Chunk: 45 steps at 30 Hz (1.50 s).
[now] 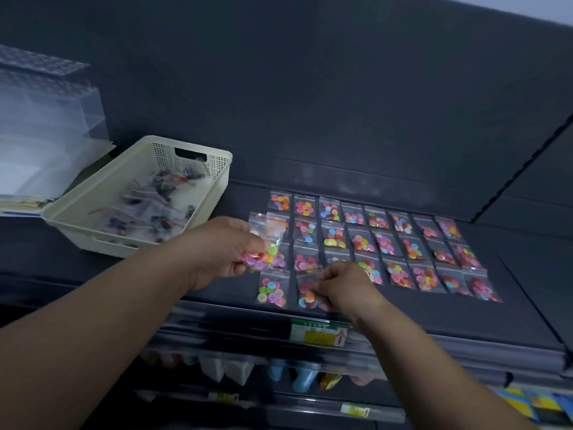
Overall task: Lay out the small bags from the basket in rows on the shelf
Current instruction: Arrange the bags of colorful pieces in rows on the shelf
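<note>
Head view: my right hand pinches one small bag of buttons at the near row on the shelf, laid bags filling rows to its right; my left hand grips spare bags in curled fingers just left; the basket sits far left.

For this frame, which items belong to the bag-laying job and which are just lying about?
Job: basket, bags inside it, rows of button bags, shelf, left hand holding spare bags, right hand pinching a single bag.
Lying about: clear plastic box, price label, goods on lower shelf.
</note>
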Motion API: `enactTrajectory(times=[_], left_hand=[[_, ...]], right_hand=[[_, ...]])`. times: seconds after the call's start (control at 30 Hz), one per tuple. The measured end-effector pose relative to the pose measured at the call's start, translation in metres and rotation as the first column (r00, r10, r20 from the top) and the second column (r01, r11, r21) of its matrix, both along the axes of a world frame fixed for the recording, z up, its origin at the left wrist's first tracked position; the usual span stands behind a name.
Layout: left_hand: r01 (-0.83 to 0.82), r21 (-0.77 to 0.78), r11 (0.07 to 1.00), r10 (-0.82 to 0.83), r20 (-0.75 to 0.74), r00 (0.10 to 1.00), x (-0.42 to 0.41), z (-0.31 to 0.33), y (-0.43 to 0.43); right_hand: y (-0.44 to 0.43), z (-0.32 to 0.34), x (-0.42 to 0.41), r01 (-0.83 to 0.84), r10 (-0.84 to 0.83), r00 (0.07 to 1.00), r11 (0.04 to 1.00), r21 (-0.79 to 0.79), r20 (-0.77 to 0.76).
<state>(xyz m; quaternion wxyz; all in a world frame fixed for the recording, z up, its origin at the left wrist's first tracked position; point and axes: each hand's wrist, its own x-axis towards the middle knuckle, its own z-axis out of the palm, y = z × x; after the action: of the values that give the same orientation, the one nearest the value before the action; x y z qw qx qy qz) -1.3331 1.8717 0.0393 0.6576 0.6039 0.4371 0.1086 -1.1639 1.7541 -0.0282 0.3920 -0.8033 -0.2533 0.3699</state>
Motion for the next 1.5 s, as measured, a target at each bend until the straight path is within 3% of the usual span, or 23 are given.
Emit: enactTrajectory(times=[0.17, 0.4, 0.53, 0.6, 0.73, 0.9, 0.97, 1.07, 1.13, 1.17, 1.5], left_hand=[[0.004, 0.005, 1.000, -0.004, -0.008, 1.000, 0.000, 0.001, -0.002], [0.008, 0.011, 1.000, -0.008, -0.005, 1.000, 0.002, 0.001, -0.004], [-0.002, 0.011, 1.000, 0.002, -0.008, 1.000, 0.003, -0.001, -0.004], [-0.005, 0.013, 1.000, 0.005, -0.009, 1.000, 0.005, -0.001, -0.004], [0.013, 0.012, 1.000, -0.013, -0.007, 1.000, 0.010, -0.002, -0.007], [0.004, -0.011, 1.000, -0.003, 0.024, 1.000, 0.017, -0.002, -0.012], [-0.008, -0.026, 1.000, 0.009, 0.047, 0.999, 0.020, -0.003, -0.014], [-0.032, -0.052, 0.998, 0.036, 0.085, 0.996, 0.026, -0.004, -0.018], [-0.051, -0.065, 0.997, 0.058, 0.104, 0.993, 0.032, -0.005, -0.021], [-0.058, -0.070, 0.996, 0.065, 0.111, 0.992, 0.035, -0.005, -0.023], [-0.029, -0.037, 0.999, 0.034, 0.135, 0.990, 0.055, -0.005, -0.034]], right_hand=[[0.005, -0.006, -0.001, 0.003, 0.001, 0.993, 0.999, -0.033, 0.120], [-0.004, 0.010, -0.003, -0.141, 0.230, 0.877, 0.963, -0.231, 0.422], [-0.008, 0.010, -0.003, -0.227, 0.252, 0.781, 0.967, -0.116, 0.571], [-0.009, 0.006, -0.003, -0.327, 0.294, 0.794, 0.944, -0.034, 0.532], [-0.010, -0.005, 0.000, -0.444, 0.427, 0.782, 0.893, -0.075, 0.455], [-0.011, -0.004, 0.003, -0.468, 0.458, 0.806, 0.881, -0.071, 0.375], [-0.012, 0.001, 0.003, -0.405, 0.370, 0.880, 0.912, 0.066, 0.298], [-0.014, 0.017, 0.003, -0.179, 0.207, 0.977, 0.933, 0.312, -0.058], [-0.014, 0.026, 0.002, -0.080, 0.227, 0.911, 0.916, 0.393, -0.345], [-0.014, 0.028, 0.002, -0.063, 0.243, 0.882, 0.910, 0.409, -0.404], [-0.021, 0.030, 0.021, -0.007, 0.199, 0.896, 0.900, 0.436, -0.396]])
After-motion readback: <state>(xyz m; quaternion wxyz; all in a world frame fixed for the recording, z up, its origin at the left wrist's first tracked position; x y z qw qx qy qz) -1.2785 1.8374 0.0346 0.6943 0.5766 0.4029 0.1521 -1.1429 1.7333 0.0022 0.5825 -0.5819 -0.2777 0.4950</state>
